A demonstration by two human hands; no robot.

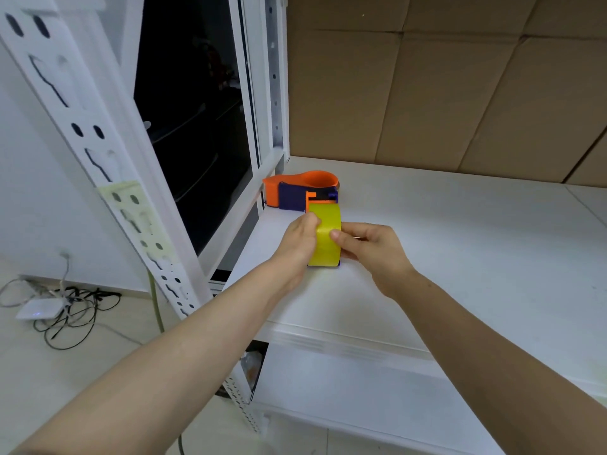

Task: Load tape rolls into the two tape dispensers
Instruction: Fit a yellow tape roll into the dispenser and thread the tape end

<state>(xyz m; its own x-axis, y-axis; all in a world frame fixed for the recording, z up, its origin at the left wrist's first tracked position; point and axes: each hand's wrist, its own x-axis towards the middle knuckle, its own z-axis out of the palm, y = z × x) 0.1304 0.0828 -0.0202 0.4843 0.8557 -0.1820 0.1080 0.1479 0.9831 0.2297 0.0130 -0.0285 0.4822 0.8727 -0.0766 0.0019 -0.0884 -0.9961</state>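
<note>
Head camera: a person grips a yellow tape roll between two bare hands over a smooth white shelf board, near the frame's centre. The roll is glossy and translucent, a wide band stood on edge with its curved face toward the camera and its lower edge at the board. The left hand closes on it from 9 o'clock, fingers curled over the upper rim. The right hand pinches it from 3 o'clock, thumb pressed flat on the curved face and fingers tucked behind. Both forearms reach in bare from the lower corners, meeting at the roll. A sliver of purple shows at the roll's 5 o'clock edge; what it belongs to cannot be told.

Just beyond the roll, at 11 o'clock from it, a tape dispenser lies on the board: matte orange plastic with a rounded hoop and a blocky purple body. Plain brown cardboard sheets line the back from 12 to 3 o'clock. A white slotted steel upright slants across 10 o'clock beside a dark window. On the floor at 8 o'clock, tangled black cables lie around a small white box.
</note>
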